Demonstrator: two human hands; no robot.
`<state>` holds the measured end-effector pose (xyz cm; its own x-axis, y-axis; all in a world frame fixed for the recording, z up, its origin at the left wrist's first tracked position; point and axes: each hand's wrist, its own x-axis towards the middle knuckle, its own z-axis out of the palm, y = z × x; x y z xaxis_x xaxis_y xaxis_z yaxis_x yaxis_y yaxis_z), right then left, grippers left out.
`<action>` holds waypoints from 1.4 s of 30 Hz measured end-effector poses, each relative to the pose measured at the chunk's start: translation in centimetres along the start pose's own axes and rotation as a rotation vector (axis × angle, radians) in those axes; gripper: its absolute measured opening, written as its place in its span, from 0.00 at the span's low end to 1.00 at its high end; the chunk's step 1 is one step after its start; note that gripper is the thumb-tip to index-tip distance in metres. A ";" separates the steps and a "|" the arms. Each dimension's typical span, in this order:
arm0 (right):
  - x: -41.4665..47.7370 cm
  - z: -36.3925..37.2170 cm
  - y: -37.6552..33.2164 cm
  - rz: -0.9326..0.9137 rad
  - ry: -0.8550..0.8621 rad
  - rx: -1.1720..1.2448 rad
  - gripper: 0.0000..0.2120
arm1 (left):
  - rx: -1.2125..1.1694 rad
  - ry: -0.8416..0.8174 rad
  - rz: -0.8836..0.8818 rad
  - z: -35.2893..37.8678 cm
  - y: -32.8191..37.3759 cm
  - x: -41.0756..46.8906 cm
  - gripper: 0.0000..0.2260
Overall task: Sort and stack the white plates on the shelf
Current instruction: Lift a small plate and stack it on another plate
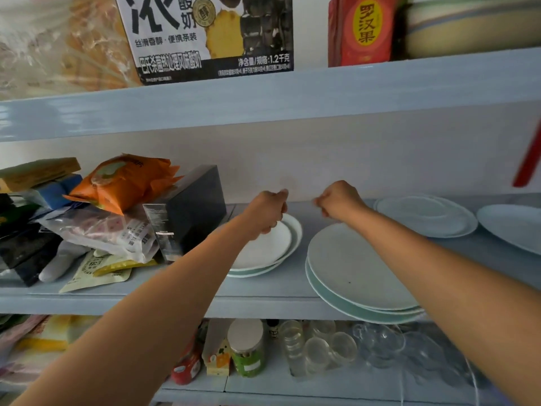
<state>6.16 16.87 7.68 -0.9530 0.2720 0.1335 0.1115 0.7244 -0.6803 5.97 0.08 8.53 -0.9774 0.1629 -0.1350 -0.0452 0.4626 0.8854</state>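
Fingers curl shut on both: left hand [268,210] above small plates [265,250] (contact unclear), right hand [339,202] empty.

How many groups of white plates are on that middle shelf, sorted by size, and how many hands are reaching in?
Small-plate stacks: 1, the small stack under the left hand.
Large-plate stacks: 2, the front stack below the right hand, and the back stack.
Single plates at the right edge: 1, the lone plate.
Hands: 2.
Total: 6.

White plates [354,268] on a pale blue shelf [263,303]; orange bag [123,183] and black box [193,209] centre left.
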 end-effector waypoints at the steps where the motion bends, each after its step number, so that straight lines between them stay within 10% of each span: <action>1: -0.1 -0.7 0.4 0.011 0.014 0.020 0.14 | -0.002 -0.007 0.038 0.8 0.4 0.2 0.20; 16: -1.7 -11.6 11.1 0.143 0.190 0.335 0.09 | -0.013 -0.252 0.296 14.1 7.8 1.7 0.05; 42: 3.6 -15.3 21.4 0.254 0.224 0.144 0.12 | 0.223 -0.153 0.054 22.3 9.1 13.0 0.10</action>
<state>9.39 43.06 4.57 -0.8131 0.5750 0.0909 0.2803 0.5236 -0.8045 -2.52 25.85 4.87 -0.9337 0.3146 -0.1709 0.0693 0.6271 0.7758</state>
